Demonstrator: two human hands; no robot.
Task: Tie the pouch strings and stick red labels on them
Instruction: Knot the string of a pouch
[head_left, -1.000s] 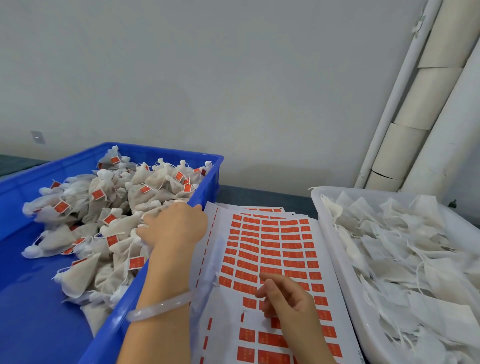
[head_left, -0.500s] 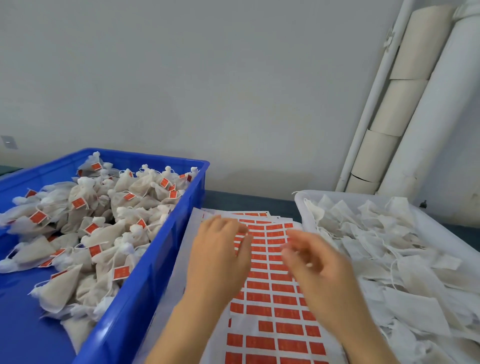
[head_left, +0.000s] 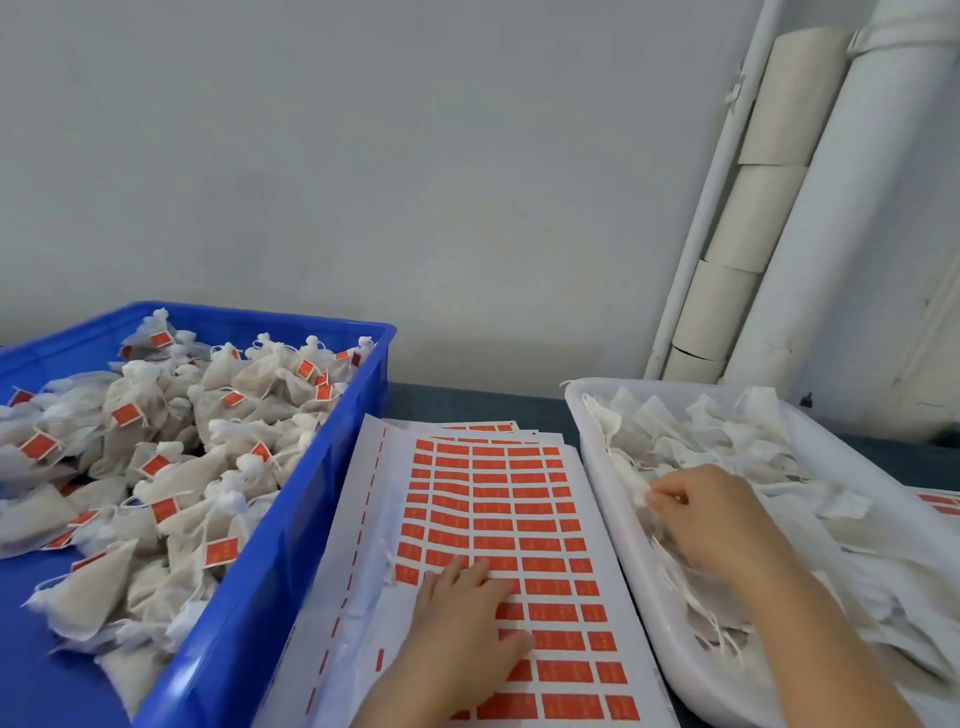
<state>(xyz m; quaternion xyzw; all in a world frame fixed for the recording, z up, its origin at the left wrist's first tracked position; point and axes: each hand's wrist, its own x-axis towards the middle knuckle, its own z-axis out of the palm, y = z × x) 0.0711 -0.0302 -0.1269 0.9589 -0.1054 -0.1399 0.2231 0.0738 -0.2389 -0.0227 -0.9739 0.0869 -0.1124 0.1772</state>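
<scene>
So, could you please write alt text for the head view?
The right hand pinches an unlabelled pouch in the white tray; the left hand rests flat on the sheet of red labels, beside a blue crate of labelled pouches.

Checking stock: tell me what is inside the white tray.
The white tray holds a heap of flat white pouches with loose strings; the right hand pinches one. Its floor under the heap is hidden.
</scene>
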